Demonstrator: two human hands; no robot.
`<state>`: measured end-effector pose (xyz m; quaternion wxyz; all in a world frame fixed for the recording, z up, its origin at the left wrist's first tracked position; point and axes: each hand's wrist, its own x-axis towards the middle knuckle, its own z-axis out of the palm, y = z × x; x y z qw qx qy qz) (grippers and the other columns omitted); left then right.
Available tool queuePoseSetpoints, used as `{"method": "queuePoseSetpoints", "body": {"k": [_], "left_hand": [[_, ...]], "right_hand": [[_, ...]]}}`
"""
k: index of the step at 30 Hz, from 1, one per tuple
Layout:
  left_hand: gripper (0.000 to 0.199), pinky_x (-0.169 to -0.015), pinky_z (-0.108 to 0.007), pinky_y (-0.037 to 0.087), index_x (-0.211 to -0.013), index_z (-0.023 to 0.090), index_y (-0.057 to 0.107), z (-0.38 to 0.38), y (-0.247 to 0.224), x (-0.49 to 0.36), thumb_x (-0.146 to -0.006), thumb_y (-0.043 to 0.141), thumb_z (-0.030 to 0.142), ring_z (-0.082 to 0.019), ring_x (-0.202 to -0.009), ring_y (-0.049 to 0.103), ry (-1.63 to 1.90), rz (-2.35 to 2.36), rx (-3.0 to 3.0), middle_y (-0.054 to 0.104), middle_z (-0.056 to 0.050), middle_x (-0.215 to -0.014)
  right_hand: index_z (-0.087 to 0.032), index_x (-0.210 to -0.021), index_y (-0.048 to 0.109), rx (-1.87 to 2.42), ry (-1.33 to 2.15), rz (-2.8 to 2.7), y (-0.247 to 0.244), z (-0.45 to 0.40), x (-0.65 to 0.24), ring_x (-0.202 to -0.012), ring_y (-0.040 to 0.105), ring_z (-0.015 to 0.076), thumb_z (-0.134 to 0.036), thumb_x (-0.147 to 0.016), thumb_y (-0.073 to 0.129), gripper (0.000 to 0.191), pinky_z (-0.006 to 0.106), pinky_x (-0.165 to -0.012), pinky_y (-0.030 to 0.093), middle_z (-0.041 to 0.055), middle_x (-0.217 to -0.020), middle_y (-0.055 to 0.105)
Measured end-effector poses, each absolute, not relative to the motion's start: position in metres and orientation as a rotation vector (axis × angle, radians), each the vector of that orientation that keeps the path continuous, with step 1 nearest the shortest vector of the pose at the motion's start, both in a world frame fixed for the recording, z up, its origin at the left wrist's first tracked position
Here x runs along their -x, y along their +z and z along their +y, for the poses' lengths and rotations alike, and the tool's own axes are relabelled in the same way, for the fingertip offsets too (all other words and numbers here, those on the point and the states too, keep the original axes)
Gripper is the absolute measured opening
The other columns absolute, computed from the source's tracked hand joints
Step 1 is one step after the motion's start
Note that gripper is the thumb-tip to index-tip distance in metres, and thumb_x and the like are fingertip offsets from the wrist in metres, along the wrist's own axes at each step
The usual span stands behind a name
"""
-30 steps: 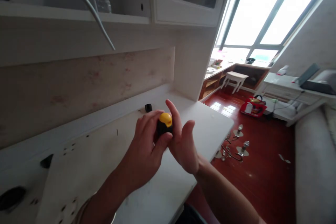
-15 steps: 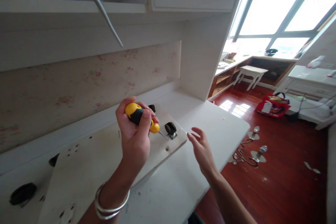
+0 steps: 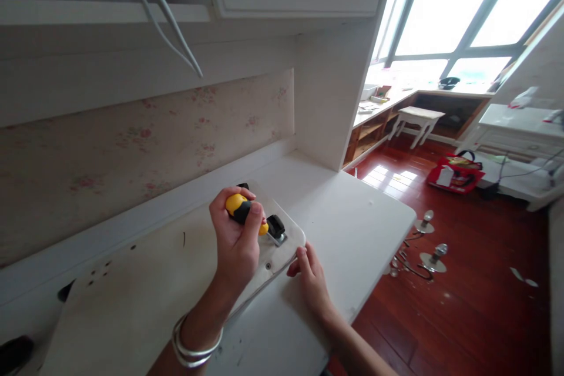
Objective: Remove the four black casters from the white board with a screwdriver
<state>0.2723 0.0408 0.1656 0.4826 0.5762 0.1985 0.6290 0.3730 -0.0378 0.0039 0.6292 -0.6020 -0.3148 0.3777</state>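
My left hand is wrapped round a screwdriver with a yellow and black handle. The handle tilts down to the right, toward a black caster wheel on a metal plate. That caster is fixed near the right end of a white board lying on the white counter. The screwdriver's tip cannot be made out. My right hand grips the board's near right corner, fingers partly hidden at its edge. A second black caster shows behind my left hand. Small holes dot the board.
White cables hang from the cabinet shelf above. The counter ends at a rounded corner on the right. On the red floor beyond lie a chandelier and a red bag; a white stool stands farther back.
My right hand has moved left and down from above the counter onto the board's corner. My left hand holds the screwdriver lower and closer to the caster. The view has shifted slightly.
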Motion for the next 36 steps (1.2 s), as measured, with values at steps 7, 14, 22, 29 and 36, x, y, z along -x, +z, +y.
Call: {"method": "queuePoseSetpoints", "body": {"k": [7, 14, 22, 29, 36], "left_hand": [[0.032, -0.055, -0.023, 0.052, -0.111, 0.029, 0.043, 0.044, 0.165, -0.276, -0.088, 0.063, 0.021, -0.008, -0.066, 0.055, 1.56, 0.515, -1.452, 0.05, 0.0, -0.104], [0.032, -0.056, -0.022, 0.05, -0.112, 0.028, 0.044, 0.043, 0.161, -0.278, -0.087, 0.063, 0.023, -0.008, -0.068, 0.054, 1.585, 0.54, -1.481, 0.051, -0.001, -0.105], [0.041, -0.065, -0.025, 0.055, -0.106, 0.027, 0.044, 0.039, 0.167, -0.28, -0.079, 0.074, 0.02, -0.008, -0.066, 0.06, 1.555, 0.674, -1.627, 0.056, 0.003, -0.096], [0.05, -0.059, -0.021, 0.052, -0.117, 0.029, 0.04, 0.048, 0.158, -0.288, -0.082, 0.07, 0.013, -0.005, -0.059, 0.058, 1.646, 0.535, -1.751, 0.058, 0.005, -0.089], [0.047, -0.058, -0.021, 0.051, -0.114, 0.03, 0.042, 0.052, 0.16, -0.289, -0.081, 0.071, 0.012, -0.005, -0.057, 0.057, 1.611, 0.484, -1.785, 0.057, 0.007, -0.085]], "right_hand": [[-0.02, -0.109, 0.058, 1.363, 0.881, -0.733, 0.002, -0.035, -0.375, -0.058, 0.058, 0.0179, -0.058, -0.094, 0.044, 0.043, 0.03, -0.066, 0.045, -0.0046, -0.059, 0.059], [-0.022, -0.097, 0.059, 1.373, 0.863, -0.738, 0.002, -0.035, -0.375, -0.056, 0.057, 0.0177, -0.058, -0.094, 0.044, 0.038, 0.03, -0.064, 0.044, -0.0044, -0.058, 0.058], [-0.022, -0.093, 0.058, 1.401, 0.843, -0.745, 0.002, -0.035, -0.373, -0.054, 0.055, 0.018, -0.059, -0.093, 0.043, 0.04, 0.031, -0.062, 0.043, -0.0034, -0.055, 0.058], [-0.023, -0.089, 0.056, 1.42, 0.844, -0.751, 0.003, -0.036, -0.373, -0.056, 0.055, 0.0181, -0.058, -0.095, 0.042, 0.038, 0.031, -0.065, 0.042, -0.0037, -0.057, 0.058], [-0.024, -0.085, 0.052, 1.424, 0.846, -0.768, 0.002, -0.035, -0.373, -0.056, 0.054, 0.0176, -0.058, -0.096, 0.04, 0.037, 0.031, -0.066, 0.042, -0.0044, -0.057, 0.057]]}}
